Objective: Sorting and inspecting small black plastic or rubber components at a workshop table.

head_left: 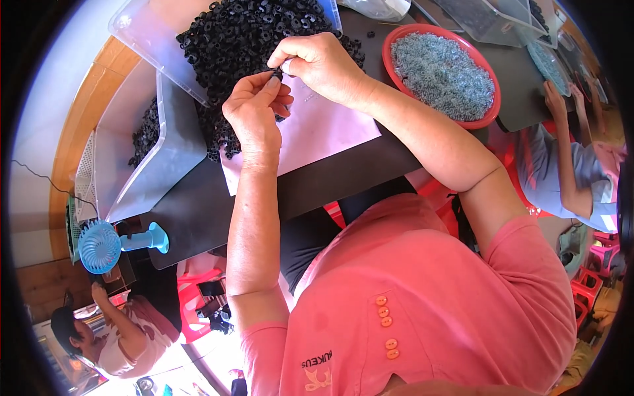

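My left hand (254, 112) is closed in a pinch around a small black plastic part (276, 75), mostly covered by the fingertips. Just above it, my right hand (323, 68) comes in with thumb and forefinger pressed together at the same part; whatever sits between those fingertips is too small to make out. Behind both hands spreads a large heap of black ring-like plastic parts (231, 39), spilling from a tipped clear plastic bin (148, 49). Under my wrists lies a pale pink-white sheet (330, 135), with a few tiny clear pieces on it.
A round red tray (490, 113) of small clear bluish pieces (442, 76) stands to the right on the dark table (330, 173). At left are another clear bin (168, 152) with black parts and a blue fan (99, 246). Other people sit at lower left and far right.
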{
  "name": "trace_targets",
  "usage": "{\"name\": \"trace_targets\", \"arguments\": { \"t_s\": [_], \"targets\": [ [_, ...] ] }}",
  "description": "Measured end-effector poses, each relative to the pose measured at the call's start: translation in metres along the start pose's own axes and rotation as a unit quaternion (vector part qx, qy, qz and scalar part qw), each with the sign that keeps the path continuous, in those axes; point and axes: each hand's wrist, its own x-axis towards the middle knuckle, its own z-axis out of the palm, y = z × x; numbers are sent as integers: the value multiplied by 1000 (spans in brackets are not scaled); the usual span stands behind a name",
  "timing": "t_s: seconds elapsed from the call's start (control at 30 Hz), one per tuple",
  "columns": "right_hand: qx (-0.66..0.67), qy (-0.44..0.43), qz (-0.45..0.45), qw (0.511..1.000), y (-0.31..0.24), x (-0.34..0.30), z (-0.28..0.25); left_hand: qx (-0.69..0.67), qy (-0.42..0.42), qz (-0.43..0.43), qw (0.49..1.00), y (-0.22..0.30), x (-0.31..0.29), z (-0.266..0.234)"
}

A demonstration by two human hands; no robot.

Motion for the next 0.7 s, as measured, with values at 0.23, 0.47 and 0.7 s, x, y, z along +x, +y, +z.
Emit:
{"name": "trace_targets", "arguments": {
  "t_s": [0.23, 0.47, 0.7],
  "targets": [
    [-35, 46, -32, 998, 8, -1, 7, 35, 6, 2, 999, -1, -4, 4],
    [-103, 31, -38, 993, 3, -6, 10, 64, 3, 14, 998, -5, -7, 6],
    [-166, 55, -134, 975, -1, -10, 12, 32, 25, -6, 999, -14, -7, 12]
  ]
}}
